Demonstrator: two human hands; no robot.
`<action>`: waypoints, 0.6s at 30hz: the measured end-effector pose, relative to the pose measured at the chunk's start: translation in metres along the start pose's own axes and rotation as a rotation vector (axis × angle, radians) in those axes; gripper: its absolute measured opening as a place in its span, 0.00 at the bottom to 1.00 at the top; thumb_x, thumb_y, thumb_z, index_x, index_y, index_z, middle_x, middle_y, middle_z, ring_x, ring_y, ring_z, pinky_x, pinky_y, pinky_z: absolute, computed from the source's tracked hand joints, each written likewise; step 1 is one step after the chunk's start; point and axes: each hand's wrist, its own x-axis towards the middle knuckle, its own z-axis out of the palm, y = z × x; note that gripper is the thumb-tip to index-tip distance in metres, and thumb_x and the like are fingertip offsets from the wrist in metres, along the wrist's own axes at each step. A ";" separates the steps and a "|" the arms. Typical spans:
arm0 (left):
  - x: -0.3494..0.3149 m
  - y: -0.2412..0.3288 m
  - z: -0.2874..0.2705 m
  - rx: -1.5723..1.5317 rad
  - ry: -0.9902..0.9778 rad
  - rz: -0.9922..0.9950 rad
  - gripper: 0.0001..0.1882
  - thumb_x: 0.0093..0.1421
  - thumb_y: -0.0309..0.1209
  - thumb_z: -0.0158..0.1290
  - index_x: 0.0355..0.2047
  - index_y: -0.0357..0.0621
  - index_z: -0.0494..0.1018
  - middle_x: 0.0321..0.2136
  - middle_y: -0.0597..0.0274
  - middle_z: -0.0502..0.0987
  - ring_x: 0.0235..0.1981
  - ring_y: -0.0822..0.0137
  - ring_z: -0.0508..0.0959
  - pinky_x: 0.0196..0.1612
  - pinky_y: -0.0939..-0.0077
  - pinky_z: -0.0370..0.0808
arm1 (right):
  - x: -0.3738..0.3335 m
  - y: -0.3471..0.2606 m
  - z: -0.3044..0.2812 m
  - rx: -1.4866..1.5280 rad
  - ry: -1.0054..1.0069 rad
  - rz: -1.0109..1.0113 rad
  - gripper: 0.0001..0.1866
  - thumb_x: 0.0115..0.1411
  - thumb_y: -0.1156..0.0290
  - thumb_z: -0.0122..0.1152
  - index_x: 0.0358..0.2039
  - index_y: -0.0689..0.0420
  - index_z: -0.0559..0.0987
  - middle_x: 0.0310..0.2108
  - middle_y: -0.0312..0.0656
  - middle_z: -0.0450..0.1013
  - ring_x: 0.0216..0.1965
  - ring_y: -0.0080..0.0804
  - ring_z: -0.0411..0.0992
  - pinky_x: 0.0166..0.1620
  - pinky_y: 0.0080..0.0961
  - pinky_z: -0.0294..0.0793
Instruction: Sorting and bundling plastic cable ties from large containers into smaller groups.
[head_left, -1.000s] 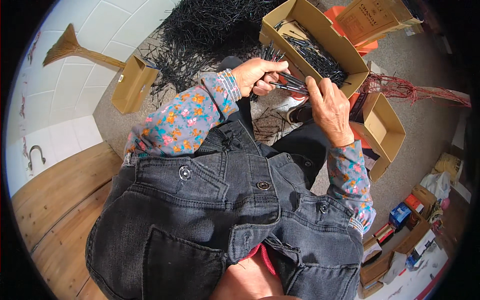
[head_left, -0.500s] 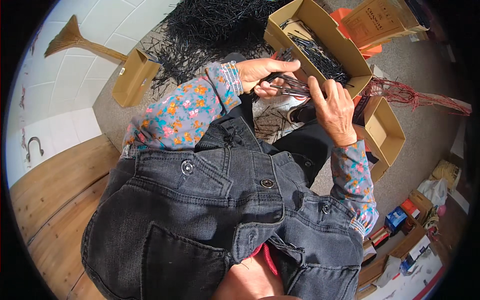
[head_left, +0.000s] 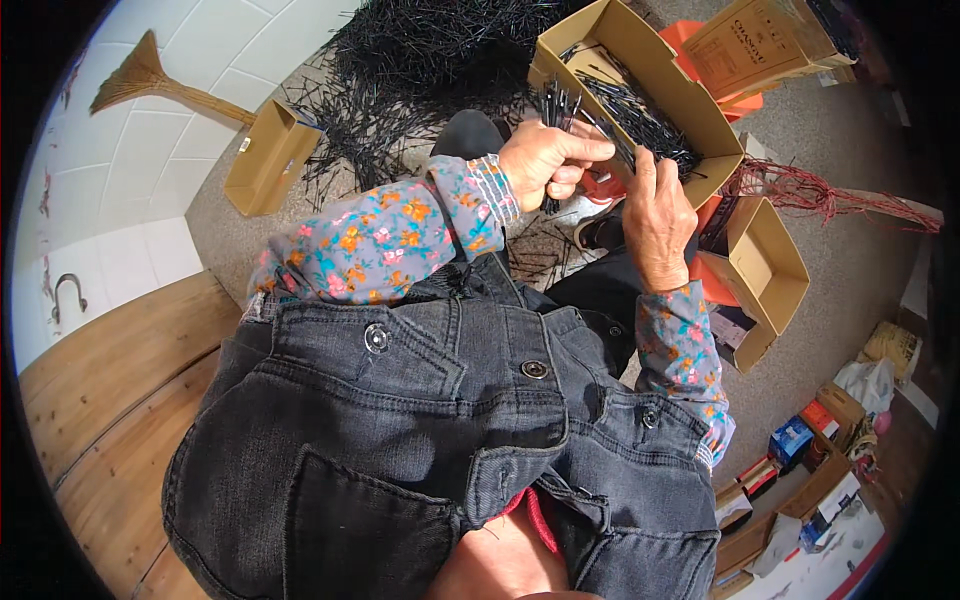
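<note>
The cardboard box [head_left: 660, 50] holds loose black sticks [head_left: 652, 122]. My left hand [head_left: 540, 160] clamps a stick bundle [head_left: 558, 106]; whether my right hand [head_left: 660, 215] pinches any, I can't tell.

A brightly lit, speckled grey floor [head_left: 840, 270] meets a white tiled wall [head_left: 200, 50], with knotty wooden planks [head_left: 110, 370] and a curved metal hook [head_left: 58, 295] at left.
</note>
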 end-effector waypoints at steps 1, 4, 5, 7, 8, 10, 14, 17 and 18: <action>-0.001 0.000 0.002 -0.001 -0.001 0.001 0.06 0.55 0.29 0.55 0.27 0.41 0.71 0.16 0.74 0.65 0.10 0.84 0.59 0.11 0.87 0.53 | -0.001 0.000 0.001 0.009 0.003 0.011 0.18 0.49 0.74 0.57 0.43 0.54 0.71 0.26 0.38 0.63 0.23 0.32 0.69 0.21 0.26 0.69; -0.003 0.000 0.006 0.051 -0.055 0.033 0.06 0.53 0.28 0.58 0.28 0.41 0.72 0.15 0.74 0.66 0.10 0.84 0.60 0.11 0.87 0.54 | -0.002 -0.001 0.001 -0.001 0.004 0.014 0.17 0.49 0.74 0.56 0.43 0.55 0.71 0.26 0.38 0.63 0.23 0.31 0.69 0.21 0.25 0.69; -0.003 -0.001 0.007 0.051 -0.055 0.034 0.06 0.53 0.28 0.58 0.28 0.41 0.72 0.15 0.74 0.66 0.10 0.84 0.60 0.11 0.87 0.54 | -0.002 -0.001 0.000 -0.022 0.000 0.007 0.17 0.49 0.74 0.54 0.42 0.57 0.71 0.25 0.38 0.63 0.23 0.30 0.68 0.22 0.23 0.69; -0.004 -0.002 0.009 0.082 0.015 0.032 0.07 0.52 0.29 0.59 0.28 0.40 0.72 0.15 0.74 0.66 0.10 0.84 0.60 0.11 0.88 0.54 | -0.004 -0.002 0.000 -0.041 -0.003 -0.002 0.16 0.49 0.74 0.53 0.41 0.58 0.71 0.25 0.38 0.63 0.23 0.29 0.68 0.23 0.22 0.69; -0.004 -0.003 0.010 0.097 0.051 0.031 0.08 0.52 0.29 0.60 0.28 0.40 0.72 0.15 0.74 0.66 0.11 0.84 0.60 0.11 0.88 0.54 | -0.004 -0.003 0.000 -0.028 -0.002 0.003 0.17 0.49 0.74 0.54 0.42 0.57 0.71 0.25 0.38 0.63 0.23 0.30 0.68 0.22 0.23 0.69; -0.004 -0.003 0.010 0.106 0.070 0.025 0.08 0.52 0.30 0.60 0.28 0.40 0.72 0.14 0.75 0.65 0.11 0.84 0.60 0.11 0.88 0.54 | -0.006 -0.004 0.000 -0.003 -0.002 0.012 0.17 0.50 0.75 0.55 0.43 0.54 0.71 0.26 0.38 0.63 0.23 0.31 0.70 0.22 0.26 0.69; -0.002 -0.004 0.012 0.099 0.120 0.018 0.08 0.51 0.29 0.61 0.27 0.41 0.73 0.13 0.74 0.65 0.10 0.84 0.60 0.10 0.87 0.54 | -0.006 -0.005 0.002 -0.007 0.002 0.020 0.17 0.50 0.76 0.55 0.43 0.54 0.71 0.26 0.39 0.64 0.23 0.31 0.70 0.22 0.25 0.69; -0.001 -0.008 0.014 0.047 0.151 0.036 0.09 0.48 0.28 0.62 0.25 0.41 0.73 0.13 0.72 0.67 0.08 0.83 0.60 0.08 0.86 0.54 | -0.007 -0.006 0.002 -0.008 -0.002 0.022 0.18 0.50 0.76 0.55 0.43 0.55 0.71 0.27 0.39 0.64 0.23 0.31 0.70 0.23 0.25 0.70; -0.001 -0.009 0.014 0.049 0.151 0.051 0.08 0.49 0.29 0.62 0.26 0.41 0.73 0.13 0.73 0.66 0.09 0.83 0.60 0.09 0.87 0.54 | -0.007 -0.006 0.002 -0.009 -0.003 0.023 0.18 0.50 0.75 0.55 0.43 0.55 0.71 0.27 0.39 0.64 0.23 0.31 0.70 0.23 0.25 0.70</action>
